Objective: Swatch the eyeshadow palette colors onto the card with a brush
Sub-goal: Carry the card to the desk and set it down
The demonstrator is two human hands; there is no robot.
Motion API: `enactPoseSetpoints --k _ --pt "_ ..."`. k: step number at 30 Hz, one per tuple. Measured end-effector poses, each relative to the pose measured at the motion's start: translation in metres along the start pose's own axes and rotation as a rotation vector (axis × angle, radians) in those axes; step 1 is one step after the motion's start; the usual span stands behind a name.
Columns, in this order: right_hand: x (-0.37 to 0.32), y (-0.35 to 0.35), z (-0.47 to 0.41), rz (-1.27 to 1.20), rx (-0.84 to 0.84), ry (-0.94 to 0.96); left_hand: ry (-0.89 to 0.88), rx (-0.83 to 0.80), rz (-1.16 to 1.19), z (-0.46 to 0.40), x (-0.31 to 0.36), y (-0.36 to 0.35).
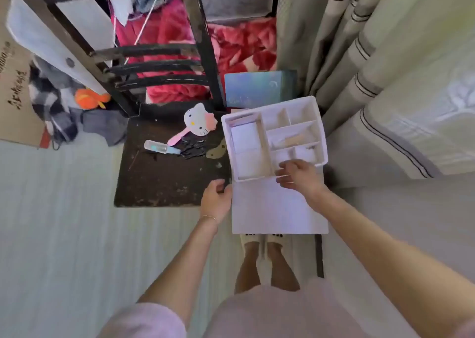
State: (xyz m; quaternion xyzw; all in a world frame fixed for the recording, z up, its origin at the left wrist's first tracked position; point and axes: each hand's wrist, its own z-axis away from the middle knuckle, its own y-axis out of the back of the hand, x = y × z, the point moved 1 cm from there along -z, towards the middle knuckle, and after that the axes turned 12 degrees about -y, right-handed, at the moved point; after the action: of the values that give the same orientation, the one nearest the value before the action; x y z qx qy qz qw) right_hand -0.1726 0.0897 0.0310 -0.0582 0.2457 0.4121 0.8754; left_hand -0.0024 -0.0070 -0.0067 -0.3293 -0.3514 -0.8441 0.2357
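card [279, 205], white sheet, lies on right part of dark table [164, 181], near edge hanging past table's front; white divided organizer tray [321, 129] sits on card's far end; left hand [216, 200] grips card's left edge, fingers curled round it; right hand [298, 174] hovers at tray's near compartments, fingers loosely curled, holding nothing; cat-face hand mirror [196, 123], small clear bottle [160, 147], black hairpins [191, 147] lie on table to left; eyeshadow palette, brush not identifiable

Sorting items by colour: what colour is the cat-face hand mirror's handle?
Pink, in the head view: cat-face hand mirror's handle.
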Motion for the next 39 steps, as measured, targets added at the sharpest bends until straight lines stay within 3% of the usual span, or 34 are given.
enactPoseSetpoints --k 3,7,11,16,20,23,27,34,36,39 --pt "-0.04 -0.025 -0.031 -0.105 -0.004 0.045 -0.034 0.107 -0.026 -0.021 0.009 -0.009" --pt "-0.076 -0.058 -0.065 -0.1 0.041 -0.024 -0.023 0.095 -0.015 -0.031 0.013 -0.017" --pt "-0.08 -0.076 -0.083 -0.095 0.117 -0.093 -0.032 0.108 -0.049 -0.035 0.01 -0.02" --pt "-0.071 -0.079 -0.086 -0.075 0.13 -0.045 -0.026 0.113 -0.09 -0.038 0.01 -0.021" --pt "-0.052 -0.063 -0.062 -0.093 0.071 -0.008 -0.015 0.117 -0.103 -0.033 0.012 -0.02" --pt "-0.023 -0.042 -0.029 -0.077 0.011 0.059 0.025 0.127 0.022 -0.018 0.016 -0.018" --pt "0.026 -0.011 0.029 0.136 0.017 0.099 -0.056 0.157 0.165 0.028 0.021 0.0" --pt "0.067 0.018 0.122 0.27 -0.057 0.133 -0.199 -0.177 0.193 0.132 0.026 0.031" --pt "0.062 0.018 0.137 0.293 -0.098 0.159 -0.224 -0.194 0.233 0.147 0.028 0.034" --pt "0.044 0.008 0.152 0.401 -0.165 0.245 -0.279 -0.092 0.211 0.158 0.033 0.042"
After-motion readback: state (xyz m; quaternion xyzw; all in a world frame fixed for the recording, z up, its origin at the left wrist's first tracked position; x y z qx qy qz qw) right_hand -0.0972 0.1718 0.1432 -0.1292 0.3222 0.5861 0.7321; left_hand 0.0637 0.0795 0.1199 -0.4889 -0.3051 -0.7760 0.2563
